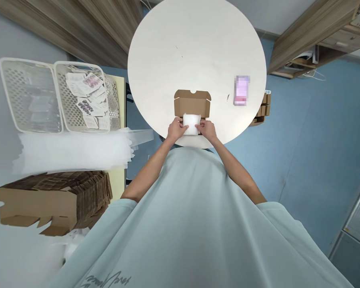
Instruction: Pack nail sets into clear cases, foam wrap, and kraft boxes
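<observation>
A small white foam-wrapped bundle (191, 124) is held between my two hands, over the bottom of an open brown cardboard box (192, 106). The box lid stands raised on the far side, its flaps spread. My left hand (177, 129) pinches the bundle's left edge, thumb on top. On the opposite edge, my right hand (207, 130) grips with thumb and fingers. What the white wrapping contains is hidden. Whether the bundle rests on the box floor, I cannot tell.
The round white table (195, 44) carries a blurred pink-purple item (241, 91) at right. Left stand white baskets (57, 96) with clear packs and printed packets, a white foam sheet stack (75, 150) and folded cardboard boxes (54, 200). Small brown boxes (262, 109) sit beyond the table's right edge.
</observation>
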A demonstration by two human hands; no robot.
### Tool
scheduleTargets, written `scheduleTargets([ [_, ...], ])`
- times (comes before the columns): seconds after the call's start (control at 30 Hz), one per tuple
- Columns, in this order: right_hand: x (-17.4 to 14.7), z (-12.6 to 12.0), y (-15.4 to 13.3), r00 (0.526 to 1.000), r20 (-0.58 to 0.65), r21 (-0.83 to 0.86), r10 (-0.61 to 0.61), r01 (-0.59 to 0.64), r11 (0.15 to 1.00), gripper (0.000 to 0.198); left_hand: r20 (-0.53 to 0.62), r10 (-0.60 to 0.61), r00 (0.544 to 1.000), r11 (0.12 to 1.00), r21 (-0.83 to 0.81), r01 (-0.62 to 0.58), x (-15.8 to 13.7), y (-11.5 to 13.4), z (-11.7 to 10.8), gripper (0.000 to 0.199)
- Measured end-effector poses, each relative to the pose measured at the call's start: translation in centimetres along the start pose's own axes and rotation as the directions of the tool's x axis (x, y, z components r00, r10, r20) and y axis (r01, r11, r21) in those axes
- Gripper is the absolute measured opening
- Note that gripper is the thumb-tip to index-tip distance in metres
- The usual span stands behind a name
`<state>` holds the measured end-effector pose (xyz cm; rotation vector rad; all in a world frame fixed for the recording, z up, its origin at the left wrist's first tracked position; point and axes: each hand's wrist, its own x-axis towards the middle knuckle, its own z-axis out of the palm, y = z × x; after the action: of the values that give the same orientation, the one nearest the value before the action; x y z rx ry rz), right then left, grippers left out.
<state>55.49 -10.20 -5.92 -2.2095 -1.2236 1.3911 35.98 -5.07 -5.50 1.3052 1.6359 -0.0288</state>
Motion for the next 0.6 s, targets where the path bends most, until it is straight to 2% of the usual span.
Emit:
scheduleTargets([
  [0.07, 0.4, 0.6, 0.0, 1.0, 0.001, -0.084, 0.005, -0.005, 0.996, 0.021, -0.002, 0.053, 0.999, 0.991, 0.123, -0.052, 0.1, 0.1, 0.6, 0.046],
  [0.17, 0.7, 1.3, 0.0, 1.0, 0.019, -0.165, 0.007, -0.004, 0.986, 0.019, 0.0, 0.112, 0.994, 0.97, 0.217, -0.11, -0.1, 0.0, 1.2, 0.045],
  [0.33, 0.8, 1.8, 0.0, 0.998, 0.066, -0.304, 0.011, 0.009, 0.953, 0.016, 0.003, 0.137, 0.991, 0.932, 0.338, -0.13, -0.2, 0.2, 2.1, 0.035],
  [0.47, 1.0, 1.6, -0.1, 0.993, 0.116, -0.401, 0.008, 0.039, 0.915, 0.014, 0.035, 0.146, 0.989, 0.906, 0.396, -0.148, 0.1, 0.5, 2.7, 0.032],
  [0.6, 1.0, 1.8, -0.4, 0.991, 0.127, -0.47, 0.046, 0.019, 0.883, 0.013, 0.059, 0.122, 0.991, 0.906, 0.401, -0.136, 0.8, 0.3, 3.7, 0.028],
])
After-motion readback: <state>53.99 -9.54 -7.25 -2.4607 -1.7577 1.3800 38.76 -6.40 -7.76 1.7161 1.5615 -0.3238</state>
